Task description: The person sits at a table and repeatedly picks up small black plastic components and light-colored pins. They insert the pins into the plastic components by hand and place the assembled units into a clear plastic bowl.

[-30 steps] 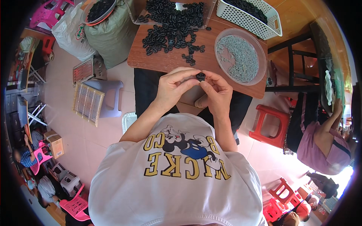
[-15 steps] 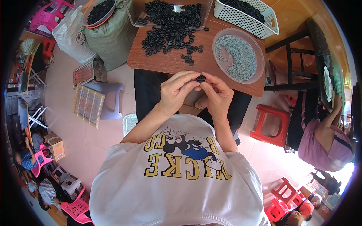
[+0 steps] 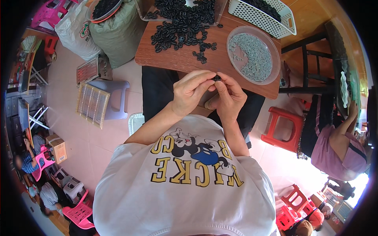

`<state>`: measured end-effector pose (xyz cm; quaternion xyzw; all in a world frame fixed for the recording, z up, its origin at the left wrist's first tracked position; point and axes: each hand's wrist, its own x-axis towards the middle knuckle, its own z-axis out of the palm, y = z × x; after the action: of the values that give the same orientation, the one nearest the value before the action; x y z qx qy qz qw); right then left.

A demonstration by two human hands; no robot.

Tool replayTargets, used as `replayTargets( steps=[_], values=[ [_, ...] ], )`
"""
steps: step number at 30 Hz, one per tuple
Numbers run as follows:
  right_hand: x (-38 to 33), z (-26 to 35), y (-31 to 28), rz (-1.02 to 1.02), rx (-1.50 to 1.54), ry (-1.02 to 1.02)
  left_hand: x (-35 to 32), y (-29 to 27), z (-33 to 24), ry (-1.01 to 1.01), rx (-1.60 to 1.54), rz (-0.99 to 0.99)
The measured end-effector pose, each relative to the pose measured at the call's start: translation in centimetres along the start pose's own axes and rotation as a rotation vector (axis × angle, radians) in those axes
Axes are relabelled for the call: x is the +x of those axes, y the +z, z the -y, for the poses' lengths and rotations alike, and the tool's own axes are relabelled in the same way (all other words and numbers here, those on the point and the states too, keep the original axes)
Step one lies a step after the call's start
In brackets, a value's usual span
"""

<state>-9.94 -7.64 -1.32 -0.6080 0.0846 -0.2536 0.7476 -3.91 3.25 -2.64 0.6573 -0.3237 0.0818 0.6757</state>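
Observation:
Both my hands meet just off the front edge of the brown table [image 3: 177, 59], fingertips pinched round one small black plastic part [image 3: 216, 78]. My left hand [image 3: 189, 91] grips it from the left, and my right hand [image 3: 229, 94] from the right with thumb and forefinger. My fingers cover most of the part, so any screw in it cannot be made out. Beyond my hands lies a heap of similar black oval parts [image 3: 177, 37], spilling from a clear plastic bin [image 3: 221, 13]. To the right, a round clear tray [image 3: 276, 59] holds many small silvery screws [image 3: 252, 55].
A white perforated basket [image 3: 289, 27] of black parts stands at the back right. Full sacks [image 3: 122, 43] stand left of the table. A grey-blue stool [image 3: 118, 100] and a red stool [image 3: 283, 129] flank me. Another person [image 3: 338, 149] works at the right.
My hands have shifted slightly right, still pinching the black part together. The table and its contents appear a little farther right and up in the view.

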Motion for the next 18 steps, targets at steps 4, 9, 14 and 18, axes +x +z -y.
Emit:
replayTargets(
  steps=[4, 9, 14, 18],
  values=[
    [0.8, 0.0, 0.0, -0.011, -0.098, 0.024, 1.1, 0.1, -1.0, -0.221, -0.189, -0.047],
    [1.1, -1.0, 0.0, 0.05, -0.182, 0.137, 1.0, -0.5, 0.3, -0.503, -0.293, -0.123],
    [1.7, -1.7, 0.4, 0.042, -0.143, 0.188, 0.5, -0.1, 1.4, -0.68, -0.51, -0.238],
    [2.4, -1.3, 0.7, 0.047, -0.17, 0.22, 0.6, -0.2, 2.2, -0.814, -0.669, -0.299]
  ],
)
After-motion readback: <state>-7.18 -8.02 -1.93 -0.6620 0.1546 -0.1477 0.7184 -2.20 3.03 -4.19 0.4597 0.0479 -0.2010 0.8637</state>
